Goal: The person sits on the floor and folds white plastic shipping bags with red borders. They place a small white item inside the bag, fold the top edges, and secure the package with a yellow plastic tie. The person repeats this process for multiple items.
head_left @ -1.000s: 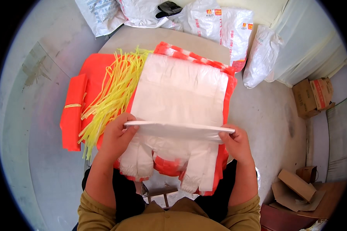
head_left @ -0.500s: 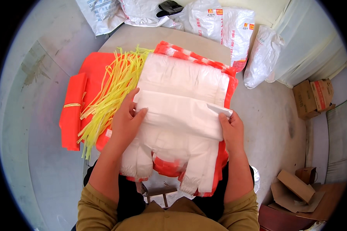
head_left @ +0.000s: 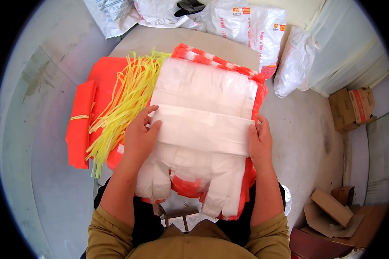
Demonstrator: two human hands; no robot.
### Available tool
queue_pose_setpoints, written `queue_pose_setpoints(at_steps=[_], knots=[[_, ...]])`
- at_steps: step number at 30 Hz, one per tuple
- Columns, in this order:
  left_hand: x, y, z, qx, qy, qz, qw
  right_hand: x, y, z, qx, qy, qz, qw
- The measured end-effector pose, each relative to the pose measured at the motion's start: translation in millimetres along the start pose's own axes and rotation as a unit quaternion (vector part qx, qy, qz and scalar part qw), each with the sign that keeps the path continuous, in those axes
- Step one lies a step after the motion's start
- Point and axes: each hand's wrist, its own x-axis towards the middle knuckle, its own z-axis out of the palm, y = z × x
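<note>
A stack of white plastic carrier bags lies on a pile of red-and-white striped bags. A folded band of the white bags runs across the middle of the stack. My left hand presses flat on the band's left end, fingers spread. At the right end my right hand pinches the band's edge. The white handles hang over the near edge toward my lap.
A bundle of yellow plastic ties and folded orange bags lie to the left. White sacks are heaped at the back. Cardboard boxes stand at right, another box at lower right, on grey floor.
A second ago both hands held the folded edge raised near the middle. The fold has since been laid down flat, and my hands have moved slightly forward, pressing on it.
</note>
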Motion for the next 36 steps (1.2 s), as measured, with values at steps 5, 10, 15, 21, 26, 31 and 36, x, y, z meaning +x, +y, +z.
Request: queue_pose_setpoints(at_steps=[5, 10, 15, 21, 26, 31, 36], knots=[[-1.7, -2.1, -1.2, 0.007, 0.012, 0.021, 1.000, 5.1, 20.1, -14.5, -0.018, -0.014, -0.042, 0.999], [-1.1, -5.4, -4.9, -0.020, -0.007, 0.006, 1.000, -0.7, 8.6, -16.6, -0.030, -0.057, -0.001, 0.998], [1.3, 3.0, -22.4, -0.159, 0.000, -0.079, 0.984, -4.6, -2.2, -26.7, -0.042, -0.045, 0.026, 0.998], [-0.8, -12.9, -29.3, -0.065, -0.028, -0.060, 0.996, -4.7, -12.2, -38.8, -0.030, -0.108, 0.094, 0.989], [-4.3, -15.4, -30.6, -0.028, -0.034, -0.020, 0.999, -4.7, -10.8, -46.1, -0.040, -0.138, 0.115, 0.983], [-3.7, -16.4, -32.1, -0.037, -0.050, -0.050, 0.997, -5.7, -9.0, -51.3, -0.024, -0.170, 0.132, 0.976], [-3.9, -13.2, -32.8, -0.048, -0.062, -0.071, 0.994, -5.2, -7.8, -56.0, 0.008, -0.189, 0.144, 0.971]])
